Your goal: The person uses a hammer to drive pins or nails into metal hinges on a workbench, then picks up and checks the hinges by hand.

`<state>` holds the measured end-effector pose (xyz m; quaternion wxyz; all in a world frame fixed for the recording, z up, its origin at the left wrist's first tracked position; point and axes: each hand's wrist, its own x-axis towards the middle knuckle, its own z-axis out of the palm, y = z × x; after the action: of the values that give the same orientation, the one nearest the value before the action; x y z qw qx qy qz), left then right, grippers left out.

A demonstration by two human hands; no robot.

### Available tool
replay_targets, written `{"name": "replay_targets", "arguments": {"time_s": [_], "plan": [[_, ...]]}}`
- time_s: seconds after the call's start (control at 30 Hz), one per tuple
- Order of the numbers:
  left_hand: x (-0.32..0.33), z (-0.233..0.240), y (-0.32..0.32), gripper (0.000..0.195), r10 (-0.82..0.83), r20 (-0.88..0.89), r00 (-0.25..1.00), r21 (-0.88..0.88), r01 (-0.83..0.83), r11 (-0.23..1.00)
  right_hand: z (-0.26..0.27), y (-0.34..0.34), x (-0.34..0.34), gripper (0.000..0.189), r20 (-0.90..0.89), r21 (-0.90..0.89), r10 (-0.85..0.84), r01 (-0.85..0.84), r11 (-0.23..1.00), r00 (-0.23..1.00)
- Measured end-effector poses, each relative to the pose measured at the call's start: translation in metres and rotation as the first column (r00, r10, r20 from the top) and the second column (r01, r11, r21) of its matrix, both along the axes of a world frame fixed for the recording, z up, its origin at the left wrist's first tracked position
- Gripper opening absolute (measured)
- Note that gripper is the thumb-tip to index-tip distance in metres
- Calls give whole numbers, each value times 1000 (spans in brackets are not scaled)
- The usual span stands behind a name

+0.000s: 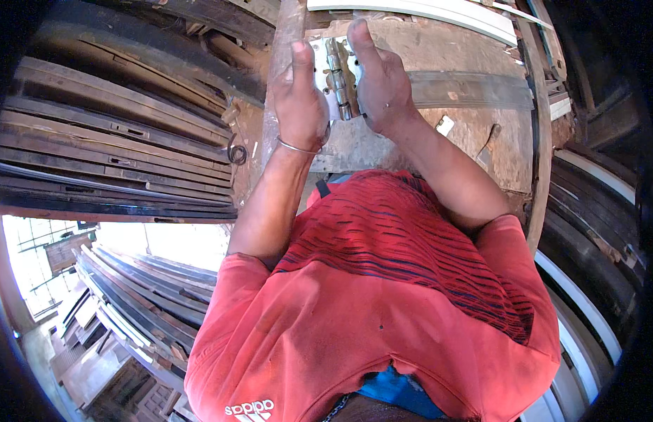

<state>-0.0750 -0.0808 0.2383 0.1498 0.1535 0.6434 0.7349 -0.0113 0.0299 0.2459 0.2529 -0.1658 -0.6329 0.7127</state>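
Observation:
Both hands hold metal butt hinges (pixel 338 79) above a wooden workbench (pixel 358 153), the shiny knuckles running lengthwise between the palms. My left hand (pixel 301 100) presses the left side, thumb pointing away from me. On the other side, my right hand (pixel 387 87) grips the right edge, its thumb raised along the plate. Screw holes show in the leaves. It looks like more than one hinge stacked, but I cannot tell how many. The fingers under the plates are mostly hidden. A metal bangle circles the left wrist.
A brush or scraper-like tool (pixel 490 142) and a small white object (pixel 444 125) lie on the bench at right. White frame pieces (pixel 437 13) lie along the far edge. Stacked wooden door or window frames (pixel 120 132) stand at left, with more boards (pixel 595 221) at right.

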Motion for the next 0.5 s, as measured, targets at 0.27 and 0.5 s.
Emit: {"name": "replay_targets", "arguments": {"time_s": [0.27, 0.5], "plan": [[0, 5, 1, 62, 4, 77, 997, -2, -4, 1000, -12, 2, -14, 73, -38, -312, 129, -135, 941, 991], [6, 13, 9, 52, 96, 5, 995, 110, -96, 989, -16, 2, -19, 74, -92, -402, 171, -194, 895, 981]]}}
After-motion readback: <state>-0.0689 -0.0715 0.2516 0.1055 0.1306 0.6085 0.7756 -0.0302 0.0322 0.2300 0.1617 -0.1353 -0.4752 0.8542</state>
